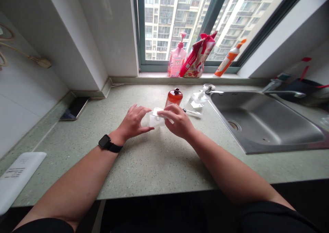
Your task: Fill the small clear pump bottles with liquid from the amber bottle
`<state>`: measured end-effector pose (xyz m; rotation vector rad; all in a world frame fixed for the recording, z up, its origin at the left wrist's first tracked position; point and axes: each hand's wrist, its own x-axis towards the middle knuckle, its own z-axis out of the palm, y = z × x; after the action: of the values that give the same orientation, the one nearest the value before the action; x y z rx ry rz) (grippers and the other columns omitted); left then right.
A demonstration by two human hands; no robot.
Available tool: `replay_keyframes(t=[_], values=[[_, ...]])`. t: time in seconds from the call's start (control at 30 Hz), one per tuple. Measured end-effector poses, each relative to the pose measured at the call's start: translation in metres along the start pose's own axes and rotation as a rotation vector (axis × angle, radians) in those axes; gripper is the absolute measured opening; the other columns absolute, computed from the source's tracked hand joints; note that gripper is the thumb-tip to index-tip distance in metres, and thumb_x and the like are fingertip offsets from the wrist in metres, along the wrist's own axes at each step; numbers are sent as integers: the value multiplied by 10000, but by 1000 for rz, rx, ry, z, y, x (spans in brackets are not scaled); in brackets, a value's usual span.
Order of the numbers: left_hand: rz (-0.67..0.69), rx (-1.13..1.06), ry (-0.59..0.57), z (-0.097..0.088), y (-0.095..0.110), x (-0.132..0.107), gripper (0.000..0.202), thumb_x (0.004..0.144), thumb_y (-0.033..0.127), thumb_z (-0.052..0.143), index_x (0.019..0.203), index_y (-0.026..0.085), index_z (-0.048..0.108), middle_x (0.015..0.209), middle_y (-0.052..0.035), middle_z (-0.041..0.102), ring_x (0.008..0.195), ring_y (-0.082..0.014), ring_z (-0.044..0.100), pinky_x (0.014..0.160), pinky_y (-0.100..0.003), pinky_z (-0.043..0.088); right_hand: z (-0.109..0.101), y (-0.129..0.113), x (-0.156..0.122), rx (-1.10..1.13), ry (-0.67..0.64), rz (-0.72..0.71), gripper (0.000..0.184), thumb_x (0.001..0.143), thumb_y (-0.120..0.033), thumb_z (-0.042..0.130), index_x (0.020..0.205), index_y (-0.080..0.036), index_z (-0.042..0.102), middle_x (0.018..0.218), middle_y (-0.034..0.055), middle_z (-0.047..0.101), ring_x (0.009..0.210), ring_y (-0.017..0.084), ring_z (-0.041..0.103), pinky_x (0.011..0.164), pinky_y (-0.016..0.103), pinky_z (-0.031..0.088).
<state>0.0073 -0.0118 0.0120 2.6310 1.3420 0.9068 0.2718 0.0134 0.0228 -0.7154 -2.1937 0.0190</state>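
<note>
My left hand (pixel 133 122), with a black watch on its wrist, holds a small clear container (pixel 152 120) from its left side between thumb and fingers. My right hand (pixel 179 120) pinches a white piece that looks like folded tissue or cloth (pixel 157 111) against the container's top. Just behind my hands stands an amber bottle (pixel 174 97) with an open neck. A white pump head with a dark collar (pixel 192 113) lies to the right of my right hand. Beyond it is a clear faceted pump bottle (pixel 198 99) by the sink. My fingers partly hide the container.
A steel sink (pixel 241 140) is set into the counter at right. On the window sill are a pink pump bottle (pixel 177 61), a red bag (pixel 197 58) and an orange-and-white bottle (pixel 227 61). A phone (pixel 74 108) and a white slab-like device (pixel 22 178) lie at left.
</note>
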Motion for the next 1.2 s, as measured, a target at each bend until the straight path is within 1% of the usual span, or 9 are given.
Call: replay_keyframes(t=[0.07, 0.13, 0.23, 0.37, 0.53, 0.73, 0.93, 1.07, 1.2], values=[[5, 0, 2, -1, 1, 0, 671, 903, 618, 793, 1426, 254, 584, 1365, -114, 717, 1302, -333, 656, 1327, -621, 291, 1, 0, -1, -3, -21, -69, 438, 926, -60, 596, 1247, -315, 751, 1161, 56, 755, 1071, 245, 673, 993, 463, 574], [10, 2, 5, -1, 1, 0, 670, 902, 612, 797, 1425, 253, 583, 1369, -115, 716, 1303, -332, 655, 1325, -622, 291, 0, 0, 0, 2, -31, -103, 428, 946, -80, 602, 1276, -313, 743, 1203, 50, 779, 1124, 252, 676, 1039, 480, 557], [21, 13, 8, -1, 2, 0, 660, 902, 602, 803, 1415, 247, 586, 1367, -118, 717, 1299, -330, 659, 1322, -623, 292, -2, 0, 0, 34, -44, -83, 387, 971, -118, 610, 1263, -325, 758, 1196, 29, 809, 1142, 252, 688, 1058, 488, 549], [38, 39, -1, -2, 3, 0, 640, 907, 579, 805, 1412, 251, 585, 1368, -120, 717, 1294, -326, 662, 1322, -618, 296, -3, -3, 1, 81, -84, -21, 387, 969, -119, 601, 1201, -360, 793, 1183, -3, 828, 1125, 240, 704, 1055, 483, 551], [57, 59, -1, -3, 4, 1, 646, 891, 579, 816, 1401, 251, 596, 1366, -119, 713, 1274, -326, 665, 1326, -613, 295, -3, -7, 1, 130, -73, -74, 386, 974, -120, 592, 1206, -342, 806, 1168, 9, 835, 1093, 227, 715, 1027, 453, 568], [51, 56, -7, -4, 5, 2, 619, 880, 567, 821, 1381, 270, 611, 1350, -99, 719, 1272, -322, 664, 1326, -605, 295, -3, -9, 2, 119, -110, -49, 378, 956, -118, 606, 1166, -349, 819, 1103, 14, 826, 1077, 229, 716, 1027, 450, 560], [65, 74, 24, -4, 8, 2, 600, 879, 555, 821, 1354, 255, 612, 1307, -99, 733, 1234, -317, 688, 1316, -590, 322, -4, -9, 4, 127, -79, -36, 364, 936, -108, 612, 1121, -338, 824, 1041, 13, 819, 1019, 223, 714, 989, 432, 559], [34, 82, 23, -4, 9, 2, 587, 884, 530, 809, 1368, 267, 604, 1312, -95, 733, 1228, -318, 689, 1312, -597, 336, -3, -10, 4, 140, -80, 27, 344, 946, -125, 616, 1099, -351, 827, 1041, 3, 817, 1013, 222, 713, 991, 431, 568], [21, 71, 27, -3, 9, 2, 569, 910, 537, 767, 1375, 255, 600, 1290, -99, 729, 1216, -319, 684, 1301, -595, 374, -1, -10, 4, 153, -56, 70, 309, 960, -153, 626, 1085, -342, 837, 1023, 14, 817, 995, 230, 708, 969, 434, 582]])
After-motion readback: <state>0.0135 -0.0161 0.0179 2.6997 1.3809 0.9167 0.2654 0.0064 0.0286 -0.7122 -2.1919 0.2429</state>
